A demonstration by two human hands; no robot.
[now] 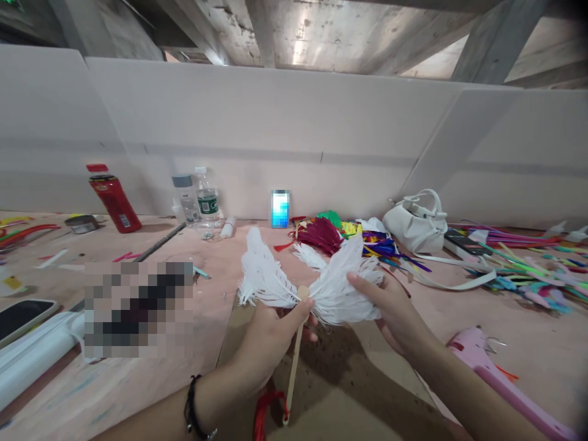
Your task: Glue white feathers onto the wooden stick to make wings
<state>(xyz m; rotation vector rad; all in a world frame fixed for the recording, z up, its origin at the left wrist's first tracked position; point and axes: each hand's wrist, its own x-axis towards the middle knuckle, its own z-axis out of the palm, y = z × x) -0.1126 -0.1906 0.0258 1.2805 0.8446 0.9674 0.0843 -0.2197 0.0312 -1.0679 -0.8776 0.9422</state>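
In the middle of the head view is a white feather fan [342, 288], its feathers spread to both sides like wings. My left hand [271, 334] is closed on it where the feathers meet a thin wooden handle [296, 361], the thumb pressing near the handle's rounded top. A red tassel [264, 411] hangs from the handle's lower end. My right hand [397, 312] grips the right-hand feathers, thumb on the near face and the other fingers mostly hidden behind. Beneath both hands lies a brown board [367, 380].
A pink glue gun [487, 367] lies at the right, by a pile of coloured strips [542, 275]. Behind the fan are a dark red feather bundle [321, 234], a lit phone [280, 208] and a white handbag [416, 223]. Bottles, including a red one [117, 202], stand back left.
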